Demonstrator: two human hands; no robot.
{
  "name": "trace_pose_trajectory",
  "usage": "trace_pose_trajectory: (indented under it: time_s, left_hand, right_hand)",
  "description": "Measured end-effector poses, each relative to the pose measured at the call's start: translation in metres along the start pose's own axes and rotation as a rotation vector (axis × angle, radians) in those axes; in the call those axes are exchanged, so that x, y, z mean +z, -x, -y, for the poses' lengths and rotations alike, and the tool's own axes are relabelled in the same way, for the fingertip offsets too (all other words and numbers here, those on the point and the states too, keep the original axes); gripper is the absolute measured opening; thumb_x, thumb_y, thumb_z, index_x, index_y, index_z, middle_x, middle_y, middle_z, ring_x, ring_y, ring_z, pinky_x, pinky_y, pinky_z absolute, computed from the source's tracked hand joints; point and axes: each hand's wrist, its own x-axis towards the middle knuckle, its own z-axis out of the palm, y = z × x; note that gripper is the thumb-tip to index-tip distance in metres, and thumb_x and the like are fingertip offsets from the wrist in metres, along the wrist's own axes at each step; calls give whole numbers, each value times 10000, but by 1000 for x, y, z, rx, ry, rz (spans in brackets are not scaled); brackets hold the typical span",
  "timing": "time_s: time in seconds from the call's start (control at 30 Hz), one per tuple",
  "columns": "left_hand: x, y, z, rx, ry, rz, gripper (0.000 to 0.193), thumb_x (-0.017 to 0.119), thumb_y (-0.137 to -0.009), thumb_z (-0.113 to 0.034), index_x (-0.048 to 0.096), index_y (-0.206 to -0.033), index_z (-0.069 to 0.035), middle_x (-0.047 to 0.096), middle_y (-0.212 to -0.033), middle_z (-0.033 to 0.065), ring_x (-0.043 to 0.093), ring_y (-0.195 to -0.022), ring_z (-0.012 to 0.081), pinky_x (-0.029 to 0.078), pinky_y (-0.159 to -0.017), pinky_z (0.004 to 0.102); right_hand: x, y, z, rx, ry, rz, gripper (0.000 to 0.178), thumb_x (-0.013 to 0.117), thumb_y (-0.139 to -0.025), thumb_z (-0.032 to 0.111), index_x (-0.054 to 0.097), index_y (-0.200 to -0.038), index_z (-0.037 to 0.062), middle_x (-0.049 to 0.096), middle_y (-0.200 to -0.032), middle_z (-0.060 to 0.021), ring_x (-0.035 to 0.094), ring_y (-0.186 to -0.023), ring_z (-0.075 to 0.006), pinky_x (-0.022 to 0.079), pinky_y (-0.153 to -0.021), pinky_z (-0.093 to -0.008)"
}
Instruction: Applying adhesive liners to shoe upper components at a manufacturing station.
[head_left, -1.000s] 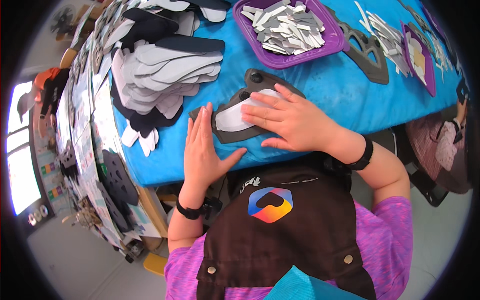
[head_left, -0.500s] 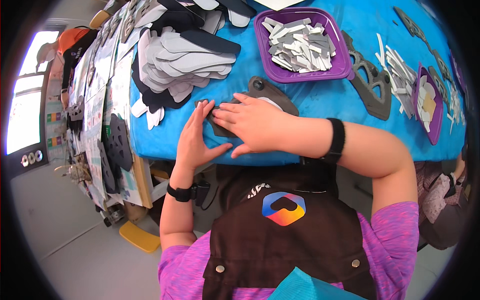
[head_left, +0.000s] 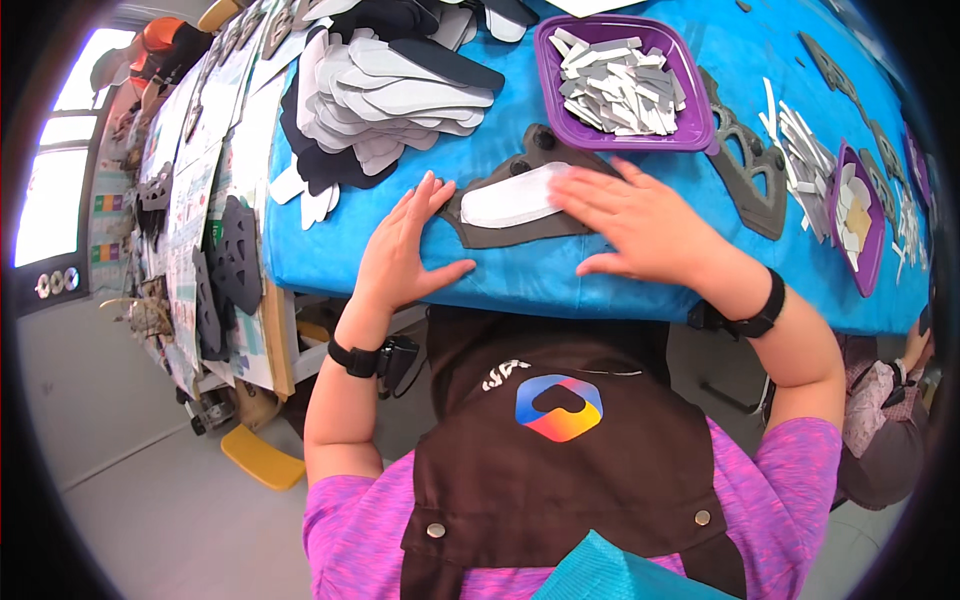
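Note:
In front of me on the blue-covered table lies a dark grey, roughly triangular foam piece [head_left: 478, 228] with a black round knob near its top. A long white pad [head_left: 510, 199] with a rounded outline lies flat on it. My right hand [head_left: 640, 222] is spread, its fingertips resting over the pad's right end and covering part of the foam piece. My left hand [head_left: 398, 250] has its fingers stretched out and thumb apart, beside the left edge of the foam piece. Neither hand grips anything.
Behind my left hand is a stack of white and black pads [head_left: 390, 100]. A purple tray [head_left: 707, 130] of white strips stands beyond my right hand. To its right lie a grey cut-out foam piece [head_left: 755, 205], loose white strips [head_left: 805, 165] and another purple tray [head_left: 868, 275]. Another person sits at far right.
My right hand has slid right along the pad, uncovering most of it. My left hand stays by the left edge, fingers open. The view has shifted slightly.

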Motion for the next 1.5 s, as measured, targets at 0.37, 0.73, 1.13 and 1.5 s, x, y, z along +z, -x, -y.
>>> trace_pose_trajectory:
  time_s: [0.37, 0.73, 1.13, 1.5]
  left_hand:
    - [-1, 17, 0, 253, 15, -9, 830, 882, -717, -404, 558, -1413, -90, 654, -1323, 98, 617, -1231, 321, 490, -1065, 451]
    - [33, 41, -11, 112, -138, -152, 1064, 900, -657, -393, 389, -1520, -37, 567, -1487, 103, 532, -1388, 287, 484, -1078, 462]
    - [31, 37, -13, 57, -98, -183, 1030, 895, -654, -439, 446, -1485, -28, 622, -1431, 49, 584, -1333, 255, 507, -1057, 450]
    - [30, 34, -11, 49, -76, -169, 927, 870, -688, -460, 516, -1425, -22, 648, -1397, 62, 606, -1309, 261, 523, -1033, 436]
  right_hand:
    - [7, 27, 74, 260, -130, -214, 724, 734, -852, 509, 592, -1367, 19, 580, -1433, -128, 522, -1340, -320, 384, -1146, -534]
    - [22, -24, 102, 152, -63, -229, 698, 724, -849, 549, 633, -1353, 75, 581, -1446, -35, 448, -1444, -253, 231, -1204, -614]
    - [27, 20, 82, 278, 64, -179, 653, 671, -880, 526, 585, -1441, 202, 519, -1528, 47, 385, -1487, -263, 122, -1209, -649]
    - [19, 13, 75, 341, -58, -113, 751, 680, -858, 594, 552, -1471, 180, 494, -1551, 9, 390, -1485, -234, 157, -1204, -646]
